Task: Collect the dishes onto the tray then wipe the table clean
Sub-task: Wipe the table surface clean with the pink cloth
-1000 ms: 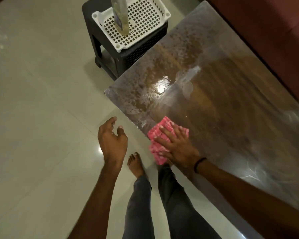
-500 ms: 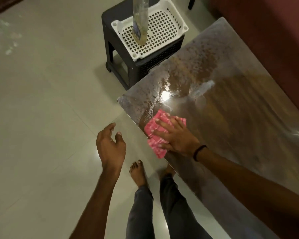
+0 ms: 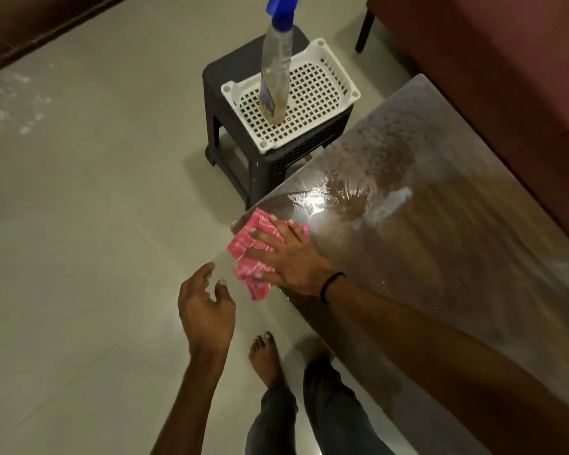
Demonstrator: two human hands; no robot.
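A pink cloth [image 3: 247, 247] lies over the near left corner of the glossy brown table [image 3: 440, 231]. My right hand [image 3: 286, 254] presses flat on the cloth with straight, spread fingers. Part of the cloth hangs off the table edge. My left hand [image 3: 206, 307] hovers over the floor beside the table, fingers loosely curled and holding nothing. A white perforated tray [image 3: 322, 90] sits on a black stool [image 3: 234, 139] past the table's corner. A clear spray bottle [image 3: 275, 73] with a blue trigger stands in the tray. The table surface is wet and streaked near the cloth.
A dark red sofa [image 3: 493, 77] runs along the table's far side. Pale tiled floor [image 3: 79, 224] spreads to the left. My legs and a bare foot [image 3: 266, 359] stand close against the table's near edge.
My right hand has slid the pink cloth along the table's near edge to the left corner. My left hand stays hovering beside it. The view has tilted up, showing the whole spray bottle.
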